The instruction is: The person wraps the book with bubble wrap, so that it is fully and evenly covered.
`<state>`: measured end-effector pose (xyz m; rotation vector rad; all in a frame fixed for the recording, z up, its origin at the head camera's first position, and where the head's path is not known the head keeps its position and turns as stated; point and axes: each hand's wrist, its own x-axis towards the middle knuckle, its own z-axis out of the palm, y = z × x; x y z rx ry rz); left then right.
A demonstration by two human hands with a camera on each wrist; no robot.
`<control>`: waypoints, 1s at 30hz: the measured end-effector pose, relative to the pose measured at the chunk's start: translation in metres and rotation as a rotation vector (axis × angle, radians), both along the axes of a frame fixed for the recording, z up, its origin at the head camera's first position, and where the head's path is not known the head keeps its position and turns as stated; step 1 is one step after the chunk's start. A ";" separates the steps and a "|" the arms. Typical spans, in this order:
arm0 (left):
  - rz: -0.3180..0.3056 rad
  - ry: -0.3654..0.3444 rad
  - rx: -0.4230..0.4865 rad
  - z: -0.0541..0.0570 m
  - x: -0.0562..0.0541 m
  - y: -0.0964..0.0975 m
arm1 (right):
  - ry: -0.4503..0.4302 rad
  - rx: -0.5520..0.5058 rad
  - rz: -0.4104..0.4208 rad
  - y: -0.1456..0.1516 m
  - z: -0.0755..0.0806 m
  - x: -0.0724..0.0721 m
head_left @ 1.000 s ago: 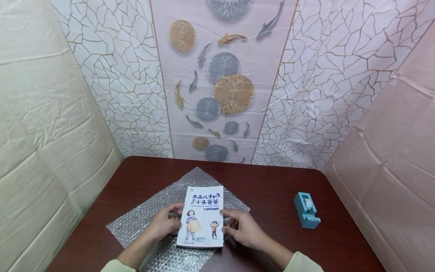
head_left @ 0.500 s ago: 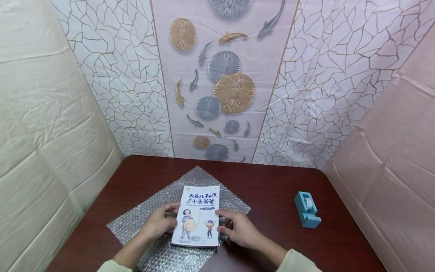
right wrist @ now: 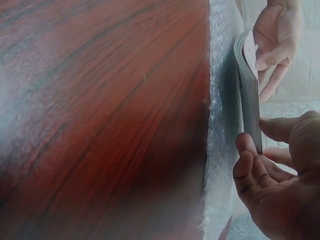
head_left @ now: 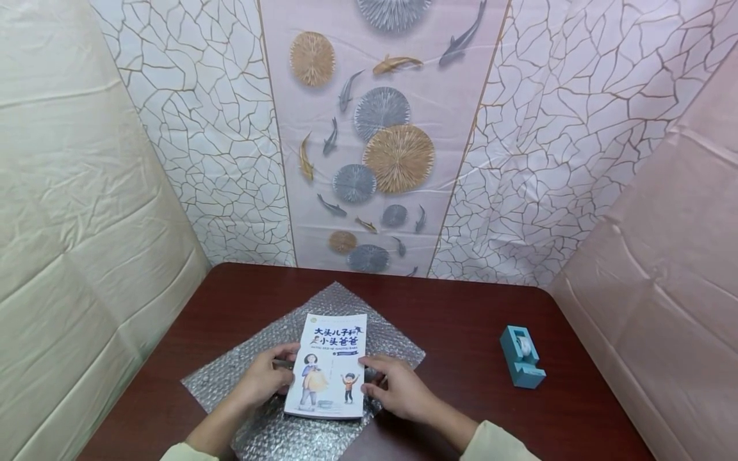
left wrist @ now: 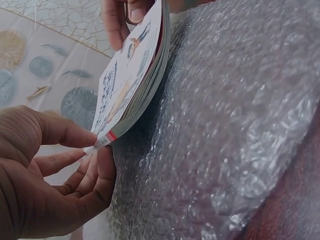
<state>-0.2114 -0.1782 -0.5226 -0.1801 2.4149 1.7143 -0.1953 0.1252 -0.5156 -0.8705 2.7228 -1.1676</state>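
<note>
A white paperback book (head_left: pixel 327 368), its cover printed with blue Chinese characters and two cartoon figures, is held between both hands over a sheet of bubble wrap (head_left: pixel 254 349). My left hand (head_left: pixel 266 374) pinches the spine edge, thumb on the cover side and fingers curled beneath, as the left wrist view shows. On the opposite edge, the page side, my right hand (head_left: pixel 400 387) grips with thumb above and fingers under. Seen from the right wrist, the book (right wrist: pixel 251 100) stands a little off the bubble wrap (right wrist: pixel 220 125), its pages slightly bowed.
A teal tape dispenser (head_left: pixel 521 358) with a roll of clear tape stands on the right part of the dark red wooden table (head_left: pixel 455 320). Behind the table hangs a patterned curtain (head_left: pixel 375 160), and pale padded panels (head_left: pixel 75 224) close in both sides.
Both hands have shifted the book slightly left over the bubble wrap. The grip stays the same, and the tape dispenser and bubble wrap have stayed in place.
</note>
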 end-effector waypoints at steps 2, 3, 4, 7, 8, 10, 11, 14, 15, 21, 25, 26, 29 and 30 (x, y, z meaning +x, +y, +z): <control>0.001 0.008 -0.007 0.000 0.000 -0.001 | -0.001 0.007 0.002 -0.001 0.000 0.000; 0.001 0.010 -0.012 0.000 0.000 -0.002 | -0.005 0.010 0.003 -0.002 0.000 0.000; 0.000 0.012 -0.021 0.001 0.001 -0.002 | -0.007 0.015 0.003 -0.003 -0.001 -0.001; 0.001 0.012 -0.028 0.000 0.001 -0.003 | -0.011 0.031 0.003 -0.005 -0.003 -0.002; 0.002 0.012 -0.028 0.000 0.001 -0.004 | -0.010 0.035 0.004 -0.005 -0.003 -0.003; 0.004 0.015 -0.018 -0.001 0.001 -0.004 | -0.008 0.037 0.006 -0.006 -0.005 -0.004; 0.003 0.017 -0.010 -0.001 0.001 -0.005 | -0.007 0.036 0.010 -0.006 -0.005 -0.005; 0.004 0.026 -0.001 -0.002 0.001 -0.006 | -0.003 0.022 0.022 -0.008 -0.006 -0.006; 0.006 0.028 -0.001 -0.002 0.001 -0.006 | -0.001 0.017 0.024 -0.008 -0.006 -0.006; 0.025 0.020 -0.037 -0.004 -0.001 -0.008 | 0.027 0.042 0.009 -0.012 -0.008 -0.007; 0.030 0.008 -0.048 -0.005 -0.003 -0.008 | 0.038 0.075 -0.015 -0.013 -0.011 -0.007; 0.031 0.007 -0.051 -0.005 -0.003 -0.009 | 0.038 0.079 -0.019 -0.014 -0.011 -0.008; 0.034 0.012 -0.056 -0.005 -0.003 -0.009 | 0.035 0.068 -0.014 -0.014 -0.012 -0.008; 0.034 0.014 -0.060 -0.005 -0.003 -0.009 | 0.033 0.061 -0.009 -0.014 -0.012 -0.008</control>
